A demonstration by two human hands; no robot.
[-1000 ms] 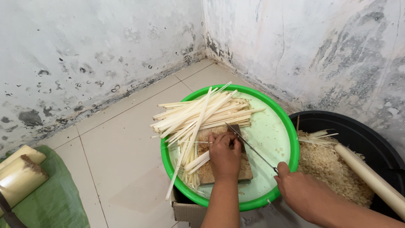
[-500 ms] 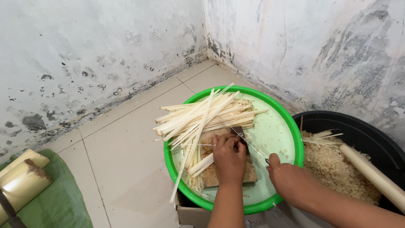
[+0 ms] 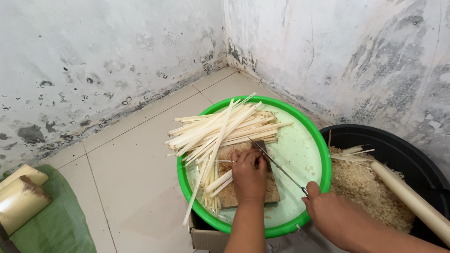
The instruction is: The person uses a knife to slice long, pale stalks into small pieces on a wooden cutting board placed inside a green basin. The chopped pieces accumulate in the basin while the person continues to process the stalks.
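Left hand pinning pale strips on wooden board; right hand gripping knife; stick pile crowding green basin, black tub sitting just beside.

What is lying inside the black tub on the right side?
The black tub holds a heap of small pale chopped pieces, some thin strips and one thick pale stalk. The heap covers the tub's bottom, so that cannot be seen.

Bright green basin with a paler green inside, cream-white strips, a brown cutting board, a black tub of tan shavings, grey-white walls mottled with dark spots
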